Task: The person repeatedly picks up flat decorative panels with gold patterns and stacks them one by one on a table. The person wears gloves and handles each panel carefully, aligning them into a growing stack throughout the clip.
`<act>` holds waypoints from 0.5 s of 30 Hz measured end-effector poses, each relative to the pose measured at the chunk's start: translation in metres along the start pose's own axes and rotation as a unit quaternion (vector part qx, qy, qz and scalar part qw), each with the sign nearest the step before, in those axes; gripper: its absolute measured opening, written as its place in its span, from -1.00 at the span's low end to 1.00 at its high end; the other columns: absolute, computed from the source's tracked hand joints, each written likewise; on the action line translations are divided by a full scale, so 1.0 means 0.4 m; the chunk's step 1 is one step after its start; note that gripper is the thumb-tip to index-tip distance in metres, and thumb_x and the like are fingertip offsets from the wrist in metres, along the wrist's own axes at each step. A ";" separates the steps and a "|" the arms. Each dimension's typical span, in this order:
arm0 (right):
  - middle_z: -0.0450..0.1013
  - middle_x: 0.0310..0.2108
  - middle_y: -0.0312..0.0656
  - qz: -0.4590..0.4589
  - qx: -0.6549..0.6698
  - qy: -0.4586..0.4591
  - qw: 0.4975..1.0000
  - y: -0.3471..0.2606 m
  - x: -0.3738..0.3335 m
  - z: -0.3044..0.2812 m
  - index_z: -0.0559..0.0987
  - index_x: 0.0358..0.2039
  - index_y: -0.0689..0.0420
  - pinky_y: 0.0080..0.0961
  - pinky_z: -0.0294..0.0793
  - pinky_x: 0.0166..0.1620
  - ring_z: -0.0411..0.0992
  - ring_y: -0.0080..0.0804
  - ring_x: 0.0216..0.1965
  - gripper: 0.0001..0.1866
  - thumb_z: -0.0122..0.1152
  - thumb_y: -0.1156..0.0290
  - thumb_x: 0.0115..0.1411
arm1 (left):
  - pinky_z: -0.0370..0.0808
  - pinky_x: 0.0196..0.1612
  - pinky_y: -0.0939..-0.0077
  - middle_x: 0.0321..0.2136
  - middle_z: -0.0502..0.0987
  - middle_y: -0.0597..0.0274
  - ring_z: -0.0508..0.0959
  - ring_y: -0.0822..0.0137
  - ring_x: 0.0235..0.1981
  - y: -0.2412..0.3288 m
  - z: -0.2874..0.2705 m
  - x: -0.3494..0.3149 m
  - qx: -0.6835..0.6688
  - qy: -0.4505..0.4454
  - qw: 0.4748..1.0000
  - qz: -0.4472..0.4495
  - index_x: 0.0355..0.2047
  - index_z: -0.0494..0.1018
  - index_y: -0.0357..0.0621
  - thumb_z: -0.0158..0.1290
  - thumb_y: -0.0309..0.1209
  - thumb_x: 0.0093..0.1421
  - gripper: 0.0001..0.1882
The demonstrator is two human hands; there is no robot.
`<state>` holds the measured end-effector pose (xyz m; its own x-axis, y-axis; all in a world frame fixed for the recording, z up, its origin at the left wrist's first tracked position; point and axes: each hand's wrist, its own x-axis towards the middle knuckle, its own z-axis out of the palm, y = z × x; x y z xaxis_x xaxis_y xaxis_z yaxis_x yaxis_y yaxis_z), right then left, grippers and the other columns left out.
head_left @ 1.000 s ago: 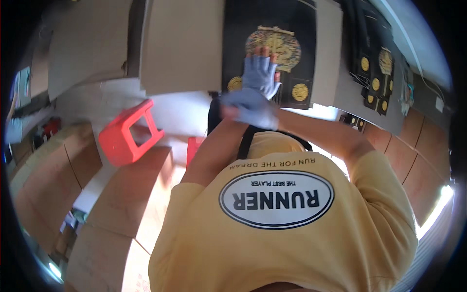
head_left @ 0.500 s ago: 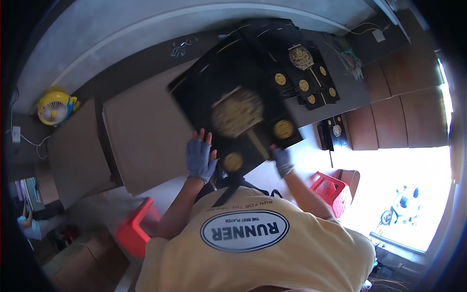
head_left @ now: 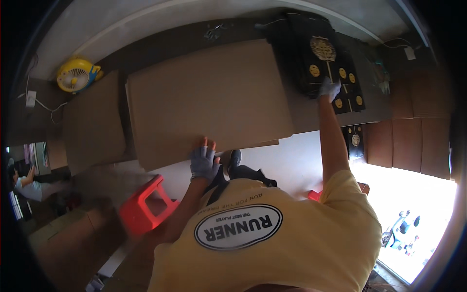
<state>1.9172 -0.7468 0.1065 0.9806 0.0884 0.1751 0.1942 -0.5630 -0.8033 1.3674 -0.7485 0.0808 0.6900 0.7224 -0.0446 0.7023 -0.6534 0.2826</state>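
Note:
My left hand [head_left: 205, 162], in a grey fingerless glove, lies with fingers spread at the near edge of a wide stack of plain brown cardboard sheets [head_left: 209, 97]. It holds nothing. My right arm reaches far right, where my gloved right hand [head_left: 330, 89] grips the near edge of a black cardboard sheet [head_left: 299, 53]. A large gold emblem [head_left: 323, 49] and smaller gold discs are printed on this sheet. It lies on a pile of similar black sheets [head_left: 355, 90], partly overlapping them. The fingertips are small and partly hidden there.
Another brown cardboard stack [head_left: 92, 121] stands left, below a yellow and blue fan [head_left: 75, 75]. A red plastic stool [head_left: 146, 204] is at my left. Small metal pieces [head_left: 214, 31] lie behind the cardboard. Brown boxes [head_left: 406, 146] line the right side by a bright doorway. Another person [head_left: 29, 185] is far left.
The black sheet has moved from in front of me to the pile at the right, with my right hand at its edge. The brown cardboard is uncovered; my left hand now rests at its edge.

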 end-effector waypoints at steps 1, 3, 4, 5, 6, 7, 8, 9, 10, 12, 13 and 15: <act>0.21 0.22 0.08 -0.207 -0.127 -0.016 0.970 0.023 -0.055 0.008 0.21 0.26 0.21 -0.19 0.21 0.25 0.18 0.06 0.24 -0.25 0.17 0.10 0.14 | 0.11 0.24 -0.14 0.32 0.07 -0.10 0.11 -0.20 0.29 0.006 0.005 0.005 -0.005 0.014 1.000 0.019 0.28 0.19 -0.04 0.02 -0.10 0.15 -0.30; 0.25 0.23 -0.03 -0.262 -0.238 -0.236 0.905 -0.053 -0.215 0.063 0.28 0.25 0.06 -0.23 0.25 0.24 0.25 -0.04 0.23 -0.30 0.14 0.00 0.16 | 0.10 0.24 -0.16 0.33 0.05 -0.08 0.09 -0.22 0.30 0.013 0.012 0.005 -0.020 0.022 0.999 0.020 0.28 0.19 -0.05 0.00 -0.06 0.17 -0.30; 0.27 0.22 -0.04 -0.214 -0.272 -0.265 0.900 -0.073 -0.261 0.084 0.30 0.24 0.05 -0.23 0.27 0.23 0.27 -0.05 0.21 -0.30 0.15 -0.01 0.15 | 0.10 0.24 -0.17 0.33 0.05 -0.07 0.09 -0.22 0.30 0.020 0.021 0.007 -0.024 0.027 0.999 0.020 0.28 0.19 -0.05 0.00 -0.06 0.17 -0.30; 0.29 0.20 -0.04 -0.167 -0.302 -0.294 0.891 -0.100 -0.306 0.108 0.32 0.23 0.03 -0.24 0.29 0.21 0.29 -0.05 0.20 -0.30 0.17 -0.03 0.14 | 0.09 0.24 -0.18 0.34 0.05 -0.06 0.09 -0.22 0.30 0.023 0.024 0.008 -0.025 0.033 0.999 0.016 0.28 0.20 -0.04 0.00 -0.06 0.17 -0.30; 0.32 0.18 -0.04 -0.124 -0.328 -0.323 0.879 -0.138 -0.337 0.126 0.33 0.22 0.01 -0.25 0.30 0.20 0.31 -0.06 0.18 -0.30 0.18 -0.04 0.13 | 0.09 0.24 -0.19 0.34 0.05 -0.05 0.09 -0.22 0.30 0.019 0.026 0.007 -0.022 0.043 0.999 0.010 0.27 0.20 -0.04 0.00 -0.06 0.17 -0.30; 0.29 0.20 -0.03 -0.108 -0.342 -0.350 0.865 -0.174 -0.344 0.122 0.31 0.22 0.04 -0.24 0.30 0.21 0.30 -0.05 0.20 -0.25 0.18 -0.10 0.10 | 0.09 0.23 -0.21 0.34 0.05 -0.05 0.10 -0.20 0.30 0.017 0.031 0.000 -0.015 0.072 0.997 0.016 0.27 0.20 -0.03 0.01 -0.06 0.16 -0.30; 0.27 0.23 -0.03 -0.095 -0.354 -0.380 0.849 -0.230 -0.351 0.108 0.29 0.23 0.06 -0.24 0.29 0.21 0.28 -0.04 0.21 -0.19 0.18 -0.16 0.08 | 0.09 0.23 -0.21 0.34 0.06 -0.05 0.10 -0.19 0.30 0.012 0.035 -0.007 -0.012 0.068 0.998 0.006 0.27 0.21 -0.03 0.02 -0.05 0.15 -0.30; 0.25 0.25 -0.02 -0.078 -0.368 -0.405 0.833 -0.256 -0.356 0.095 0.27 0.24 0.08 -0.24 0.29 0.22 0.26 -0.03 0.23 -0.14 0.18 -0.22 0.06 | 0.09 0.23 -0.21 0.34 0.06 -0.05 0.11 -0.19 0.30 0.011 0.035 -0.008 -0.011 0.064 0.998 0.003 0.27 0.21 -0.03 0.02 -0.05 0.15 -0.30; 0.28 0.22 -0.04 -0.112 -0.343 -0.383 0.850 -0.248 -0.363 0.096 0.31 0.21 0.08 -0.24 0.30 0.20 0.29 -0.06 0.21 -0.15 0.20 -0.21 0.04 | 0.10 0.23 -0.21 0.33 0.06 -0.05 0.11 -0.18 0.30 0.010 0.036 -0.009 -0.009 0.059 0.998 -0.002 0.26 0.22 -0.03 0.02 -0.04 0.15 -0.30; 0.33 0.16 -0.09 -0.170 -0.289 -0.332 0.882 -0.209 -0.356 0.092 0.38 0.15 0.09 -0.23 0.34 0.17 0.33 -0.13 0.16 -0.18 0.24 -0.20 0.00 | 0.11 0.22 -0.19 0.33 0.06 -0.05 0.11 -0.16 0.31 0.009 0.034 0.003 -0.016 0.066 0.997 0.019 0.25 0.23 -0.03 0.02 -0.04 0.14 -0.31; 0.33 0.16 -0.08 -0.176 -0.329 -0.283 0.884 -0.197 -0.343 0.101 0.38 0.14 0.08 -0.23 0.34 0.18 0.33 -0.13 0.16 -0.17 0.24 -0.23 -0.02 | 0.11 0.22 -0.19 0.33 0.06 -0.05 0.10 -0.15 0.31 0.006 0.031 0.008 -0.021 0.067 0.997 0.031 0.25 0.24 -0.04 0.03 -0.05 0.14 -0.31; 0.35 0.13 -0.04 -0.148 -0.376 -0.244 0.882 -0.185 -0.307 0.101 0.38 0.14 0.08 -0.22 0.35 0.18 0.35 -0.08 0.15 -0.19 0.21 -0.22 0.01 | 0.11 0.22 -0.18 0.33 0.08 -0.04 0.11 -0.14 0.32 0.015 0.015 0.018 -0.022 0.062 0.997 0.050 0.24 0.25 -0.04 0.04 -0.08 0.12 -0.31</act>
<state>1.7836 -0.6828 0.1214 0.8210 0.5622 -0.0998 0.5499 -0.8255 -0.1270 1.3779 -0.7486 0.0763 0.7266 0.6791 0.1040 0.6218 -0.7145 0.3207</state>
